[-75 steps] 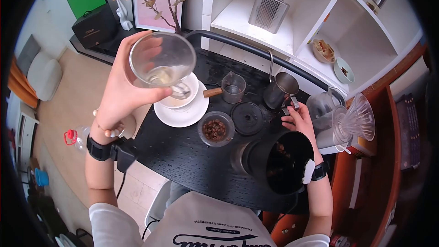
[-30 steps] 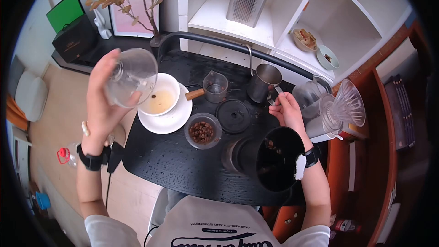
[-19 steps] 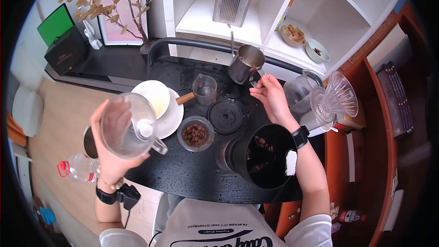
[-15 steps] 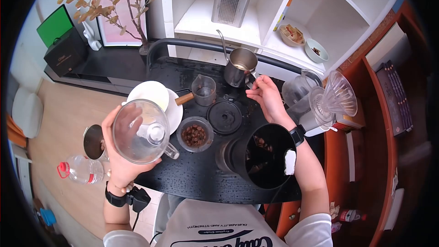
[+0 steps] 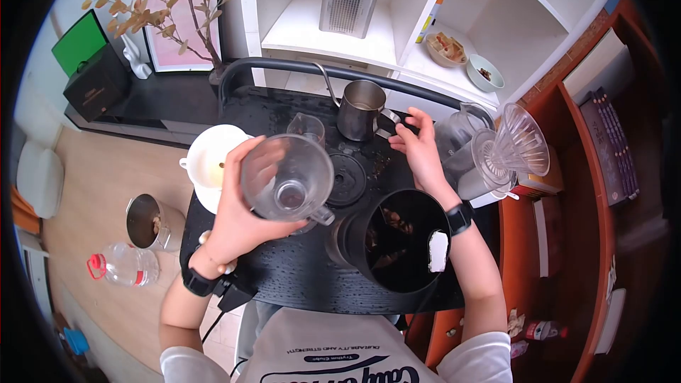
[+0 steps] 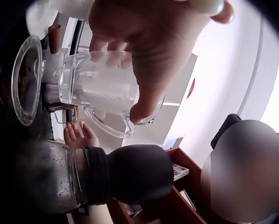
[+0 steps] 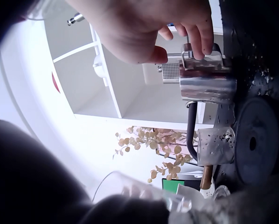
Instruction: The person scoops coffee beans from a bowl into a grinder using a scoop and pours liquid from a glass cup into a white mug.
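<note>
My left hand [image 5: 241, 216] grips a clear glass coffee server [image 5: 305, 188] with a small glass handle, raised over the table. In the left wrist view the thumb and fingers [image 6: 116, 46] lie round the server's body. My right hand [image 5: 424, 159], fingers spread, is beside the handle of a steel gooseneck kettle [image 5: 360, 117] on the table. Its fingertips overlap that handle in the right wrist view. In front of the right forearm stands a coffee grinder with a wide black hopper [image 5: 404, 269] and some beans inside. The server mostly hides the bowl of coffee beans.
A white cup [image 5: 213, 145] holding pale liquid sits on a saucer at the left. Behind the server is a small glass pitcher [image 5: 308, 128], with a black lid [image 5: 347, 179] beside it. A ribbed dripper [image 5: 525, 138] stands right, shelves behind.
The left hand has brought the server from above the cup down and rightward over the table. The right hand has moved the kettle left, set it upright and let go of its handle.
</note>
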Action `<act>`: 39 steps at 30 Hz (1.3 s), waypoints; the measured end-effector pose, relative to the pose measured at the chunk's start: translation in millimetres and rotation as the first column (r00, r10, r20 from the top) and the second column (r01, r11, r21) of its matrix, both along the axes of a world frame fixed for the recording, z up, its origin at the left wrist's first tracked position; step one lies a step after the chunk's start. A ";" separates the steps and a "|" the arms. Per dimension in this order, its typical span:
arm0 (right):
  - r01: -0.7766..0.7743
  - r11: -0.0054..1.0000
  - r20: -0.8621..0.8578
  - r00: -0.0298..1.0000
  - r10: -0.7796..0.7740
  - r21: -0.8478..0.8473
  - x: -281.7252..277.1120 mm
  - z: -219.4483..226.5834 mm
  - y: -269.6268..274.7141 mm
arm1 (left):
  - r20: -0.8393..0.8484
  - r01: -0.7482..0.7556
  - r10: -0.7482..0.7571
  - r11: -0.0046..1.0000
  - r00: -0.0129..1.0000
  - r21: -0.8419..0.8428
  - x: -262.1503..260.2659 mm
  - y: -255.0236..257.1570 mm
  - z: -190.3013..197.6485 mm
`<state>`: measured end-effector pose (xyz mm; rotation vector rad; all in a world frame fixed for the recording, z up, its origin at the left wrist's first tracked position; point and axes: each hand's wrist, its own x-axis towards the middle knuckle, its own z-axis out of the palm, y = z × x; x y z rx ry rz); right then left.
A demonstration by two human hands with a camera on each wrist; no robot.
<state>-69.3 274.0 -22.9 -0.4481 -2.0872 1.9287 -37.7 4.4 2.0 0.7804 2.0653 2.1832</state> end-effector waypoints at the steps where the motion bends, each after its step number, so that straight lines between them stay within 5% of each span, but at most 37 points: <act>1: -0.013 0.997 -0.059 0.998 0.017 0.070 8.5 4.9 0.3 | 0.002 -0.002 0.002 1.000 1.000 0.001 -3.7 6.5 -1.5; 4: -0.057 0.987 -0.156 0.985 0.080 0.148 33.1 10.8 6.0 | -0.128 -0.004 -0.007 0.996 0.992 -0.088 -16.1 26.3 -4.6; 23: -0.196 0.910 -0.208 0.936 0.285 0.366 127.2 27.8 17.2 | -0.008 0.118 -0.122 0.973 0.992 -0.196 -35.7 72.3 -40.1; 25: -0.174 0.931 -0.202 0.948 0.247 0.321 132.7 28.7 16.3 | 0.008 0.126 -0.127 0.973 0.992 -0.193 -34.8 71.7 -42.2; 31: -0.078 0.823 -0.131 0.975 0.182 0.563 142.9 29.0 16.3 | -0.051 0.134 -0.147 0.970 0.988 -0.202 -30.6 73.4 -43.3; 34: -0.044 0.774 -0.140 0.976 0.169 0.631 150.3 31.4 15.7 | -0.129 0.070 -0.113 0.950 0.985 -0.304 -24.0 63.2 -23.2; 36: -0.044 0.806 -0.157 0.973 0.169 0.590 156.8 32.1 14.4 | -0.038 0.003 -0.016 0.949 0.999 -0.316 -10.3 46.7 -3.8; 39: 0.033 0.764 -0.112 0.992 0.052 0.645 171.2 33.3 14.6 | -0.039 -0.153 0.148 0.965 0.988 -0.214 10.2 12.6 9.7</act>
